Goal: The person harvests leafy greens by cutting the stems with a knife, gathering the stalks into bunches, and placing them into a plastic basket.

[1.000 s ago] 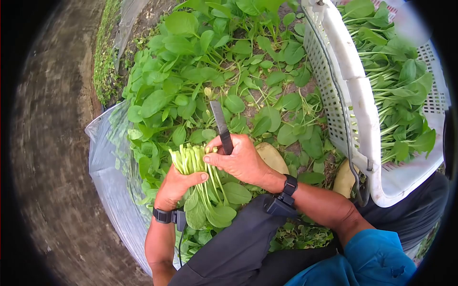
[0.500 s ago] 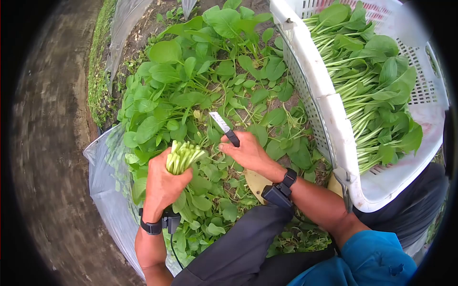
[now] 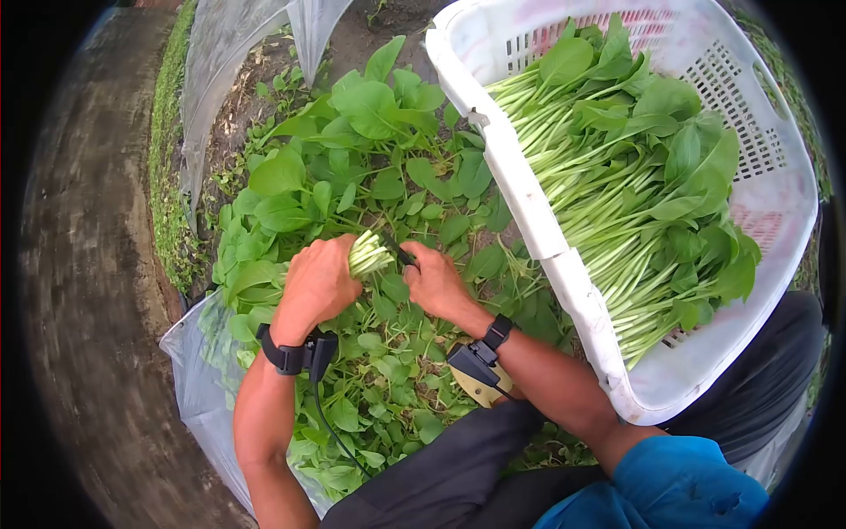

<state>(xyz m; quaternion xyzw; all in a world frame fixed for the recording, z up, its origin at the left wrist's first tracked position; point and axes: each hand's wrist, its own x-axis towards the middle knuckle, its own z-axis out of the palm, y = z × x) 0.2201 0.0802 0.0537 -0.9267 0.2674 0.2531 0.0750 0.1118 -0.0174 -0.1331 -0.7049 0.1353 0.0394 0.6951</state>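
A bunch of leafy greens is in my left hand (image 3: pixel 319 280), its pale cut stems (image 3: pixel 370 254) pointing right, with the leaves mostly hidden behind the hand. My right hand (image 3: pixel 434 278) is closed around a knife (image 3: pixel 398 250), whose dark blade lies close against the stem ends; whether it touches them is hard to tell. Leafy plants (image 3: pixel 280 176) grow around and below both hands. To the right, a white plastic basket (image 3: pixel 564 286) holds many cut greens (image 3: pixel 630 194), stems toward the lower left.
Clear plastic sheeting (image 3: pixel 198 353) edges the bed on the left, and more sheeting (image 3: pixel 231 66) lies at the top. A dirt path (image 3: pixel 88 264) runs beyond it. My dark-trousered knee (image 3: pixel 441 458) is below my hands. A yellowish object (image 3: pixel 476 386) lies near the knee.
My left hand has moved up and right with the bunch, and has turned so the stems point right. The knife is now at the stem ends. The basket appears further left in view.
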